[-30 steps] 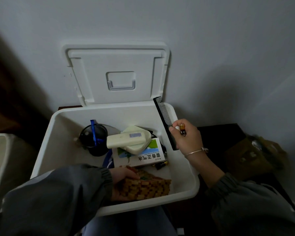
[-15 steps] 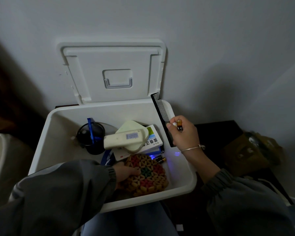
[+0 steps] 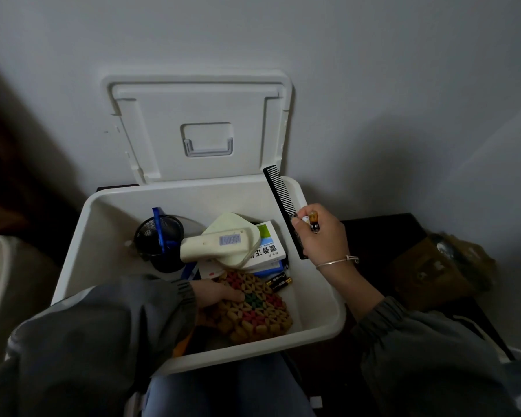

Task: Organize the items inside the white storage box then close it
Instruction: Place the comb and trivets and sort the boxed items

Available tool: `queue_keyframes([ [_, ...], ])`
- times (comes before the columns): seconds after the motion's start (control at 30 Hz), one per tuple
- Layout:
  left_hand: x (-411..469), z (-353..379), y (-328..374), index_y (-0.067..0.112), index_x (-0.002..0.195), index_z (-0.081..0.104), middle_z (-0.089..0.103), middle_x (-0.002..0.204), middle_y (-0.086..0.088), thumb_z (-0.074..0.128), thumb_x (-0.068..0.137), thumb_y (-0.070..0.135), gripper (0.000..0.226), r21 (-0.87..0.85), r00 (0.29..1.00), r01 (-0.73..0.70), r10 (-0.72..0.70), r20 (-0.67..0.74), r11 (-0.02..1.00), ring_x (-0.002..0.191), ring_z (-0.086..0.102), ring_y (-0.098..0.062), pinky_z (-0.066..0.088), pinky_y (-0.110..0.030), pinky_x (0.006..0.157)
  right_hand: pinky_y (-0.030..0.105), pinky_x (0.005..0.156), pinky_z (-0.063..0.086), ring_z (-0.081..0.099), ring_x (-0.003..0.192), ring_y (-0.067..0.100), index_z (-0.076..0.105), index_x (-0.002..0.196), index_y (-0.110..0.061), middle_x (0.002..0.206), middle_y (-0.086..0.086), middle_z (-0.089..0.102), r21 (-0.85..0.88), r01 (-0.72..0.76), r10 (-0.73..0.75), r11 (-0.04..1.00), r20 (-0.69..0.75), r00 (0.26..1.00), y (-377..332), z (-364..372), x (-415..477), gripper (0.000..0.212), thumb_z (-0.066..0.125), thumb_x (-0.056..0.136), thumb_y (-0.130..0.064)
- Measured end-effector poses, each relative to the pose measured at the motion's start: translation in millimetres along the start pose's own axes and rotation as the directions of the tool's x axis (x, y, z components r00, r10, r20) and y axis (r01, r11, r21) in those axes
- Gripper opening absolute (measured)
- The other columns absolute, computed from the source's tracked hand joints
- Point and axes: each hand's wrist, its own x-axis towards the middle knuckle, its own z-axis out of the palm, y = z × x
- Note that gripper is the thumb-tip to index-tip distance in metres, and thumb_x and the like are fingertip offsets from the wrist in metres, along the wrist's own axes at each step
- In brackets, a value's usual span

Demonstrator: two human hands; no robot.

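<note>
Mid-sort, I'd say. Box (image 3: pixel 319 311) sits centre frame, lid (image 3: pixel 199 115) up against the wall. R hand (image 3: pixel 322 236), right of centre, has its fingers curled, pinching comb (image 3: pixel 280 200) and lighter (image 3: pixel 313 221) together. L hand (image 3: pixel 217 296), lower centre, holds mat (image 3: pixel 259 311) by its edge, thumb on top, other fingers hidden. Comb's long axis runs diag: tip upper left by lid corner, butt lower right in the fist, teeth prob. facing right. Best: lay mat flat first, then slide comb lengthwise down the right wall w/o snagging the rim.
</note>
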Motion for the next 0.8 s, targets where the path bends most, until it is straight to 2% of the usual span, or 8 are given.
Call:
queue_keyframes([
  [0.2, -33, -27, 10, 0.003, 0.125, 0.053, 0.065, 0.115, -0.020, 0.078, 0.072, 0.021, 0.061, 0.053, 0.999, -0.001, 0.003, -0.037, 0.999, 0.108, 0.061, -0.034, 0.045, -0.046, 0.102, 0.039, 0.060, 0.056, 0.051, 0.054, 0.008, 0.054, 0.080, -0.021, 0.062, -0.011, 0.053, -0.009, 0.019, -0.019, 1.000, 0.019, 1.000, 1, 1, 0, 0.011, 0.061, 0.087, -0.017],
  [0.3, -54, -41, 9, 0.003, 0.123, 0.055, 0.066, 0.114, -0.022, 0.079, 0.065, 0.017, 0.064, -0.031, 0.999, -0.050, 0.050, -0.010, 0.998, 0.110, 0.061, -0.037, 0.042, -0.050, 0.103, 0.035, 0.059, 0.055, 0.051, 0.055, 0.008, 0.054, 0.079, -0.021, 0.062, -0.011, 0.052, -0.027, 0.022, -0.022, 0.999, 0.033, 0.999, 0, 1, 0, 0.011, 0.060, 0.088, -0.018],
  [0.4, -74, -53, 6, 0.001, 0.119, 0.058, 0.068, 0.109, -0.023, 0.082, 0.063, 0.014, 0.062, -0.163, 0.991, -0.093, 0.107, 0.078, 0.982, 0.100, 0.066, -0.039, 0.053, -0.049, 0.087, 0.024, 0.057, 0.046, 0.050, 0.056, 0.005, 0.053, 0.076, -0.021, 0.061, -0.012, 0.051, -0.082, 0.038, -0.034, 0.996, 0.051, 0.998, -1, 1, -1, 0.014, 0.062, 0.087, -0.019],
  [0.47, -86, -62, 3, 0.000, 0.116, 0.059, 0.068, 0.108, -0.024, 0.090, 0.047, 0.015, 0.076, -0.191, 0.981, -0.127, 0.151, 0.119, 0.973, 0.093, 0.068, -0.039, 0.059, -0.047, 0.072, 0.021, 0.062, 0.041, 0.051, 0.059, 0.004, 0.053, 0.074, -0.023, 0.063, -0.014, 0.052, -0.116, 0.058, -0.045, 0.992, 0.115, 0.992, -4, 3, -2, 0.016, 0.064, 0.085, -0.018],
  [0.53, -94, -71, -2, 0.001, 0.113, 0.061, 0.068, 0.108, -0.024, 0.094, 0.030, 0.018, 0.091, -0.202, 0.977, -0.149, 0.176, 0.123, 0.968, 0.092, 0.069, -0.039, 0.059, -0.045, 0.066, 0.024, 0.075, 0.041, 0.056, 0.068, 0.012, 0.057, 0.076, -0.022, 0.069, -0.013, 0.056, -0.183, 0.086, -0.040, 0.979, 0.239, 0.970, -10, 8, -2, 0.012, 0.065, 0.083, -0.018],
  [0.57, -97, -74, -5, 0.001, 0.113, 0.061, 0.068, 0.108, -0.024, 0.096, 0.023, 0.020, 0.098, -0.204, 0.975, -0.159, 0.186, 0.118, 0.966, 0.093, 0.068, -0.039, 0.059, -0.045, 0.067, 0.025, 0.076, 0.040, 0.056, 0.072, 0.015, 0.058, 0.076, -0.021, 0.071, -0.010, 0.057, -0.229, 0.106, -0.032, 0.968, 0.305, 0.952, -14, 13, 0, 0.010, 0.064, 0.083, -0.018],
  [0.67, -104, -82, -14, 0.003, 0.112, 0.061, 0.069, 0.107, -0.023, 0.096, 0.016, 0.024, 0.104, -0.212, 0.970, -0.193, 0.218, 0.105, 0.958, 0.092, 0.069, -0.039, 0.059, -0.047, 0.069, 0.025, 0.070, 0.042, 0.057, 0.078, 0.019, 0.057, 0.076, -0.020, 0.081, -0.001, 0.063, -0.345, 0.183, 0.000, 0.921, 0.469, 0.883, -25, 32, 9, 0.010, 0.061, 0.085, -0.018],
  [0.8, -111, -85, -21, 0.006, 0.108, 0.062, 0.070, 0.104, -0.022, 0.097, 0.014, 0.023, 0.101, -0.258, 0.962, -0.217, 0.251, 0.108, 0.941, 0.090, 0.070, -0.037, 0.060, -0.044, 0.065, 0.032, 0.077, 0.048, 0.060, 0.088, 0.025, 0.063, 0.091, -0.011, 0.096, 0.008, 0.065, -0.471, 0.285, 0.007, 0.835, 0.527, 0.850, -36, 59, 34, 0.012, 0.054, 0.090, -0.019],
])
